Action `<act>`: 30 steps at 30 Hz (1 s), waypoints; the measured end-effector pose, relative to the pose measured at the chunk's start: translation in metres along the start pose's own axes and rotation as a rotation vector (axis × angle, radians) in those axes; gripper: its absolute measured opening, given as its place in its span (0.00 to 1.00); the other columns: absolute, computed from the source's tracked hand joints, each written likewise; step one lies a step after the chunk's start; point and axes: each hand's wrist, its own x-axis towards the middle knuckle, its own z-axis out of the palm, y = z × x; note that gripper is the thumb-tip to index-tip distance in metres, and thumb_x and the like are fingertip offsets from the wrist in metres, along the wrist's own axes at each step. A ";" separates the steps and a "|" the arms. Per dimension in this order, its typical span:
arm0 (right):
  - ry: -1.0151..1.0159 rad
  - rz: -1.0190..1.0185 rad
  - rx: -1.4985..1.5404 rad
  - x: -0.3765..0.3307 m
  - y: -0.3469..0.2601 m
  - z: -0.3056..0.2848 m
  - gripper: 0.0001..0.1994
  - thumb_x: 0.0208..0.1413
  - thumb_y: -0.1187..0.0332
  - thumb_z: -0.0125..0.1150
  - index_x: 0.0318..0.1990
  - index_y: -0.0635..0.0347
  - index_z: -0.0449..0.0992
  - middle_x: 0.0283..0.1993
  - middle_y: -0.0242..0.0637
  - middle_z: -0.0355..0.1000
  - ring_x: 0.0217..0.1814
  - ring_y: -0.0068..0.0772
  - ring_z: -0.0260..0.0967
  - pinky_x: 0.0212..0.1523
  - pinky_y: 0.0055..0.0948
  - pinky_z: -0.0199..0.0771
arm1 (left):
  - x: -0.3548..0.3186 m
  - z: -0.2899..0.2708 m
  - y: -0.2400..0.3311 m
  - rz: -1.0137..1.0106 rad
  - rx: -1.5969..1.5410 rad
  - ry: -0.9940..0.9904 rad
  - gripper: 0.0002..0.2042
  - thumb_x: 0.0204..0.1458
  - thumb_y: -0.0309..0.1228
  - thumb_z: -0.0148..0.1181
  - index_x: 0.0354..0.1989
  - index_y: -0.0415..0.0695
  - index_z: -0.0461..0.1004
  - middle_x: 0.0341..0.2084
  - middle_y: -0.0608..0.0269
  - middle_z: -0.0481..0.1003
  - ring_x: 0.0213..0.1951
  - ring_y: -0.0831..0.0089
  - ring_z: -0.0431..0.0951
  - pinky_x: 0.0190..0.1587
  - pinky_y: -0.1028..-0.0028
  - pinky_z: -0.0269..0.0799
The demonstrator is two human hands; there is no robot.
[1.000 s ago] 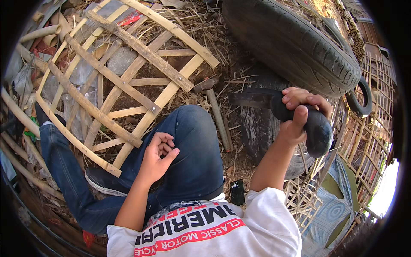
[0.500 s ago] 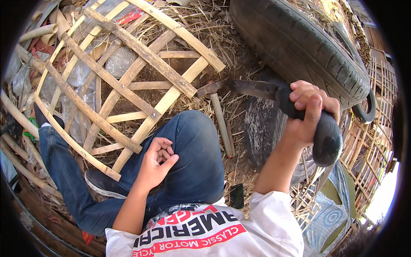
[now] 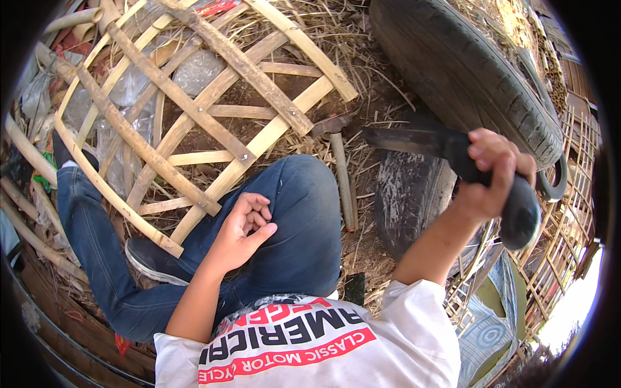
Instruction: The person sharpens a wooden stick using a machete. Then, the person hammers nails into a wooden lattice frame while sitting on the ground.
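My right hand (image 3: 495,168) is wrapped round the thick black handle of a machete (image 3: 414,140), raised at the right with its dark blade pointing left. Loosely curled and holding nothing, my left hand (image 3: 246,229) rests on my jeans by the bent knee, its thumb apart from the fingers. A lattice of split bamboo strips (image 3: 213,107), joined with small nails at its crossings, lies ahead and to the left over my leg. Between the lattice and the blade, a hammer (image 3: 343,174) with a wooden handle and a rusty head lies on the ground.
A big tyre (image 3: 479,71) leans at the far right, with a dark worn rubber piece (image 3: 414,194) below it. Bamboo poles (image 3: 29,152) and plastic sheets are at the left. Another bamboo lattice (image 3: 556,226) stands at the right, near patterned cloth (image 3: 485,330). Straw covers the ground.
My right hand has moved a little to the right with the machete, drawing the blade away from the lattice. The whole view has shifted slightly. My left hand stays on my leg.
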 end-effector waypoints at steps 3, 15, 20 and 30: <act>-0.009 -0.151 0.232 0.008 -0.032 -0.071 0.09 0.61 0.70 0.41 0.27 0.57 0.62 0.19 0.33 0.63 0.23 0.31 0.64 0.35 0.43 0.72 | -0.001 -0.001 -0.001 0.031 0.037 -0.029 0.19 0.52 0.20 0.61 0.50 0.41 0.62 0.36 0.66 0.65 0.32 0.85 0.67 0.38 0.84 0.66; 0.070 -0.089 -0.053 -0.015 0.011 -0.019 0.25 0.49 0.45 0.67 0.32 0.57 0.65 0.28 0.40 0.71 0.36 0.37 0.72 0.52 0.52 0.70 | -0.005 0.001 -0.006 0.062 0.056 -0.046 0.19 0.51 0.18 0.59 0.50 0.43 0.62 0.38 0.66 0.63 0.33 0.84 0.66 0.40 0.83 0.64; 0.253 0.052 0.177 -0.046 -0.004 -0.035 0.24 0.50 0.44 0.63 0.37 0.56 0.65 0.28 0.38 0.69 0.33 0.36 0.71 0.42 0.45 0.71 | -0.005 0.002 -0.008 0.093 0.053 -0.031 0.19 0.51 0.20 0.61 0.50 0.41 0.63 0.37 0.67 0.65 0.31 0.85 0.68 0.36 0.83 0.66; 0.229 0.083 0.456 -0.040 0.007 -0.060 0.12 0.45 0.58 0.55 0.26 0.56 0.65 0.19 0.36 0.64 0.25 0.35 0.65 0.34 0.38 0.67 | -0.006 0.002 -0.006 0.043 0.020 -0.040 0.20 0.50 0.18 0.59 0.51 0.42 0.62 0.38 0.65 0.63 0.34 0.83 0.66 0.42 0.83 0.64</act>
